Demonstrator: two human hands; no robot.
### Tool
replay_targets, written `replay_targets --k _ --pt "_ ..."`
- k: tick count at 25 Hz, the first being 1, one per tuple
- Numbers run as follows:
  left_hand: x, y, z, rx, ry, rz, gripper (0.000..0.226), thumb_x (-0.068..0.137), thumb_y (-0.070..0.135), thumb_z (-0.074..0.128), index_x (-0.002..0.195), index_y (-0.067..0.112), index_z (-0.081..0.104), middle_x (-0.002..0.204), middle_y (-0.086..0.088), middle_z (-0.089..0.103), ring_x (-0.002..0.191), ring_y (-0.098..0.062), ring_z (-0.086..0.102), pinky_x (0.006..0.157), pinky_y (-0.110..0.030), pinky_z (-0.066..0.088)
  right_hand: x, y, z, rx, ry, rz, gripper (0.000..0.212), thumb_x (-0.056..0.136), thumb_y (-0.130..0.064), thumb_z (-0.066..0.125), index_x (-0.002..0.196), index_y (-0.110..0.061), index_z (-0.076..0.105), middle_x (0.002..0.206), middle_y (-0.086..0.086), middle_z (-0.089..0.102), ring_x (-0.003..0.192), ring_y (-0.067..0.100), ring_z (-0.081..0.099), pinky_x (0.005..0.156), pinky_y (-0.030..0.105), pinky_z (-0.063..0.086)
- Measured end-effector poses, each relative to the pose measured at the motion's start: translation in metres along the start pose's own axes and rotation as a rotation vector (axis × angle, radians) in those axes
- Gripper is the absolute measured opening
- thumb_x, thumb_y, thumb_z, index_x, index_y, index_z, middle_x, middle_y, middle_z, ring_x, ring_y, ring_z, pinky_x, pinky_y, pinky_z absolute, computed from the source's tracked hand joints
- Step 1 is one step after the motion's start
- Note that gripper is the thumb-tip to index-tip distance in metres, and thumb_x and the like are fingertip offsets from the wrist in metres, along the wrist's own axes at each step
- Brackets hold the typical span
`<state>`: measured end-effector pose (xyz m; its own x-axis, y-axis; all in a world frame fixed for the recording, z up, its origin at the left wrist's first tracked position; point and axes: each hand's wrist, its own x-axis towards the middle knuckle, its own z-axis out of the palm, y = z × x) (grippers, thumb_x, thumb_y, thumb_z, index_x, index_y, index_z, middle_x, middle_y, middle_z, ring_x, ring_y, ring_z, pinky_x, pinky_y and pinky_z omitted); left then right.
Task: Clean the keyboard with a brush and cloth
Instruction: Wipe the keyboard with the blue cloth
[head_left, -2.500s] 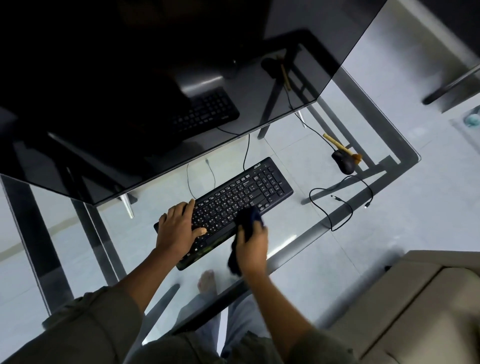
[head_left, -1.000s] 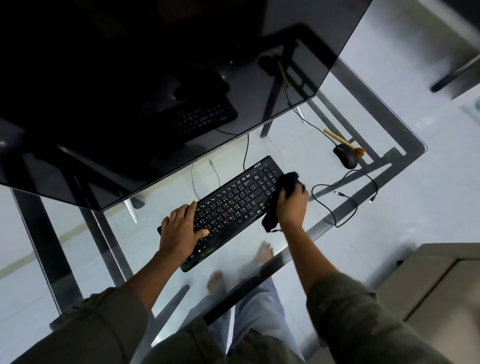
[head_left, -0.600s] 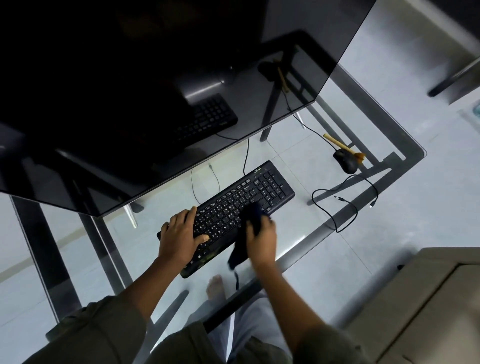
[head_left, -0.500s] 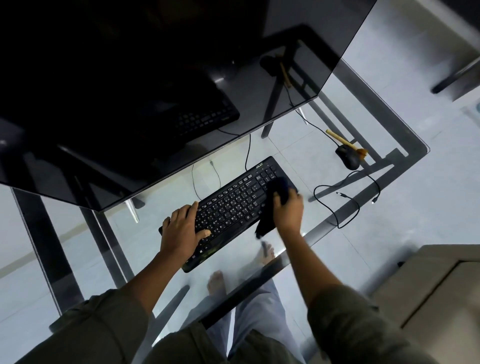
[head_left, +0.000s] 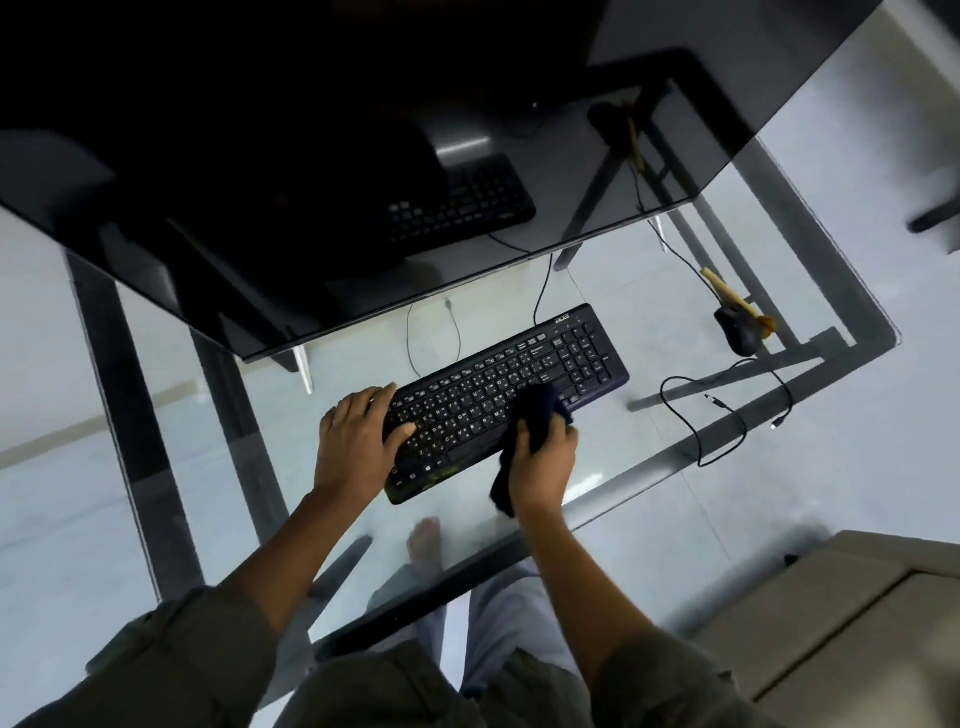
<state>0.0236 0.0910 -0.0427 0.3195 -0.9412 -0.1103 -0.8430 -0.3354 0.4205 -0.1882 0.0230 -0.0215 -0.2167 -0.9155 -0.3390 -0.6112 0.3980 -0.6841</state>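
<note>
Glass worktop (head_left: 639, 462) looked slick, so that light keyboard (head_left: 498, 389) could probably skate; left grip (head_left: 356, 447) lay flat pinning its 9 o'clock end, right grip (head_left: 543, 467) curled round soft cloth (head_left: 537, 413).

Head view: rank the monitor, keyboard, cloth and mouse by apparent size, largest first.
1. monitor
2. keyboard
3. cloth, partly hidden in the right hand
4. mouse, farther off, so its rank against the cloth is unsure

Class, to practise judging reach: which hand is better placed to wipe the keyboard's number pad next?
Right. The right hand grips the cloth beside the number pad; the left hand rests on the opposite end of the keyboard.
</note>
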Motion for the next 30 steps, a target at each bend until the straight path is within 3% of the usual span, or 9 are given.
replay_targets --k 3,4,7,13,16,19,23,27,30 --pt "-0.032 -0.011 -0.003 -0.082 0.083 -0.104 0.041 0.097 0.034 0.059 0.132 0.013 0.057 0.124 -0.009 0.062 0.116 -0.032 0.054 0.091 -0.048 0.046 -0.065 -0.010 0.026 -0.051 -0.171 -0.034 0.032 0.099 -0.023 0.057 0.129 -0.009 0.055 0.122 0.007 0.050 0.082 0.011 0.054 0.073 0.003 0.040" --pt "-0.043 -0.011 -0.003 -0.118 0.100 -0.146 0.037 0.097 0.031 0.059 0.130 0.012 0.059 0.122 -0.010 0.064 0.114 -0.032 0.055 0.089 -0.047 0.047 -0.086 -0.012 0.035 -0.053 -0.235 -0.079 0.036 0.099 -0.022 0.058 0.132 -0.009 0.053 0.124 0.008 0.050 0.086 0.009 0.051 0.080 0.001 0.040" --pt "-0.067 0.000 -0.001 -0.229 0.137 -0.206 0.028 0.098 0.025 0.057 0.121 0.011 0.063 0.114 -0.009 0.066 0.108 -0.030 0.057 0.087 -0.043 0.049 -0.114 -0.006 0.048 -0.037 -0.381 -0.144 0.050 0.096 -0.023 0.062 0.142 -0.013 0.045 0.132 0.006 0.044 0.111 0.013 0.049 0.104 0.015 0.036" --pt "-0.087 0.041 0.001 -0.410 0.239 -0.262 0.031 0.100 0.037 0.045 0.113 0.015 0.061 0.105 -0.002 0.060 0.092 -0.022 0.062 0.080 -0.041 0.055 -0.063 0.011 -0.007 -0.015 -0.858 -0.289 0.076 0.082 0.009 0.055 0.150 -0.022 0.038 0.127 0.004 0.059 0.116 0.018 0.061 0.089 0.015 0.048" --pt "-0.091 0.079 0.019 -0.443 0.193 -0.294 0.045 0.094 0.047 0.056 0.127 0.015 0.055 0.118 -0.005 0.057 0.100 -0.024 0.062 0.087 -0.039 0.055 0.003 0.000 -0.040 -0.156 -0.992 -0.461 0.088 0.081 0.017 0.050 0.151 -0.033 0.033 0.127 0.001 0.064 0.120 0.006 0.061 0.087 0.029 0.057" --pt "-0.089 0.107 0.045 -0.253 0.130 -0.330 0.075 0.084 0.054 0.069 0.142 0.012 0.047 0.128 -0.009 0.052 0.116 -0.026 0.051 0.098 -0.041 0.048 0.075 -0.031 -0.050 -0.530 -0.816 -0.782 0.094 0.083 -0.011 0.073 0.154 -0.042 0.020 0.154 0.002 0.039 0.143 0.019 0.033 0.114 0.047 0.040" --pt "-0.076 0.119 0.070 -0.050 0.284 -0.386 0.055 0.079 0.025 0.083 0.129 0.018 0.063 0.116 -0.009 0.060 0.098 -0.028 0.056 0.081 -0.045 0.057 0.138 -0.052 -0.036 -1.063 -0.879 -1.001 0.139 0.056 -0.056 0.087 0.156 -0.037 -0.008 0.167 -0.001 -0.008 0.152 0.025 -0.014 0.119 0.060 -0.005" --pt "-0.068 0.123 0.078 -0.106 0.448 -0.377 0.039 0.075 0.002 0.080 0.112 0.014 0.073 0.105 -0.007 0.067 0.093 -0.029 0.060 0.083 -0.046 0.057 0.148 -0.054 -0.030 -1.135 -0.906 -1.076 0.148 0.051 -0.062 0.086 0.153 -0.037 -0.018 0.166 0.003 -0.015 0.152 0.027 -0.017 0.120 0.062 -0.006" --pt "-0.059 0.161 0.095 -0.114 0.380 -0.251 0.042 0.070 0.003 0.083 0.107 0.020 0.074 0.105 0.001 0.068 0.096 -0.023 0.061 0.084 -0.036 0.055 0.154 -0.056 -0.027 -1.151 -0.916 -1.100 0.149 0.050 -0.066 0.084 0.154 -0.036 -0.019 0.166 0.003 -0.013 0.152 0.026 -0.016 0.120 0.061 -0.006"
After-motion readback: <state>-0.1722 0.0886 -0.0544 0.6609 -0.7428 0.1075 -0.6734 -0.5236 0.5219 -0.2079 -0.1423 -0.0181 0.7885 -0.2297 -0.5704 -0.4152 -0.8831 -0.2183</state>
